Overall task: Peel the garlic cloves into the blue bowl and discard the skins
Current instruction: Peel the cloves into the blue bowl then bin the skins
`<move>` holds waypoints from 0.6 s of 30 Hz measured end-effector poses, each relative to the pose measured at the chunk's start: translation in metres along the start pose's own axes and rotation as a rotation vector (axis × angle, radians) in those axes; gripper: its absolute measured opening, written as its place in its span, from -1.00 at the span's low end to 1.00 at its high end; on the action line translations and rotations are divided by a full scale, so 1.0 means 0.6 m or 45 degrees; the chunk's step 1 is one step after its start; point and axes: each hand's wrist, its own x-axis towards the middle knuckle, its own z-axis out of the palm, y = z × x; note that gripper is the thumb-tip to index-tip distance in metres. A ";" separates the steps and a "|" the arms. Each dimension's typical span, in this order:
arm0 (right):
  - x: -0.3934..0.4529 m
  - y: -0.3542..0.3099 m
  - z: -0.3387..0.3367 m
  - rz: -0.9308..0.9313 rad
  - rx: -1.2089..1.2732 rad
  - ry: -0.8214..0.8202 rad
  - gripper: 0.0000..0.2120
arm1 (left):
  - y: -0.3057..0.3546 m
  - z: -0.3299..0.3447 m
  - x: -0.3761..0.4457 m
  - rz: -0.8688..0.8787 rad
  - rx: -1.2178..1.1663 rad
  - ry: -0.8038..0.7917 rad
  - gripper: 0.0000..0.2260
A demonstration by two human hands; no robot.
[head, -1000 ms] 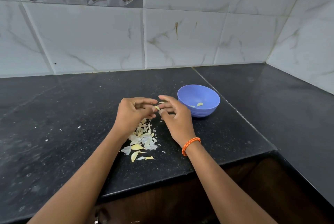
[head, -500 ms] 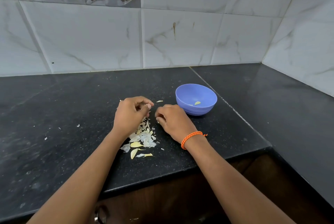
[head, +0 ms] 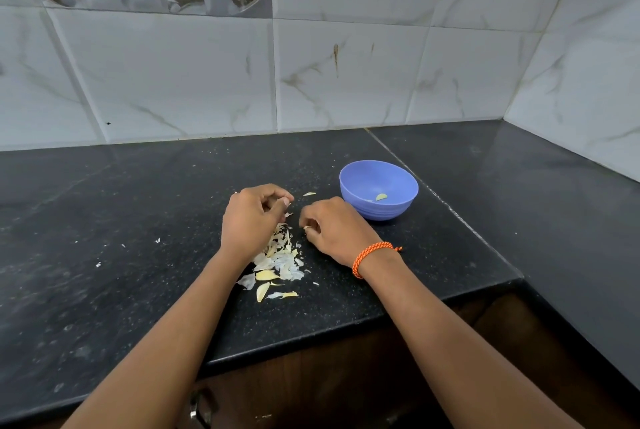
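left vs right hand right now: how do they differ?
The left hand sits above the far end of the skin pile, thumb tip pressed to its fingers; the right hand sits beside the pile, nearer the blue bowl. The right wrist wears an orange bracelet; the left wrist is bare. Both hands are curled over the counter; what either pinches is too small to tell.

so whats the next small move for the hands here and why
Probably the right hand should carry the small piece pinched in its fingertips to the blue bowl just beside it, if that is a peeled clove; it is too small to tell. The bowl holds only one clove, and the skins lie under the left hand.
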 end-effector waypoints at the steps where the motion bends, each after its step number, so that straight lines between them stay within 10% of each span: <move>1: 0.000 0.002 0.000 0.006 0.008 0.001 -0.89 | -0.001 0.000 0.001 -0.001 0.009 -0.008 -0.89; 18: -0.010 0.021 0.027 0.150 0.503 0.279 -0.97 | -0.014 0.010 0.004 -0.003 0.103 -0.111 -0.88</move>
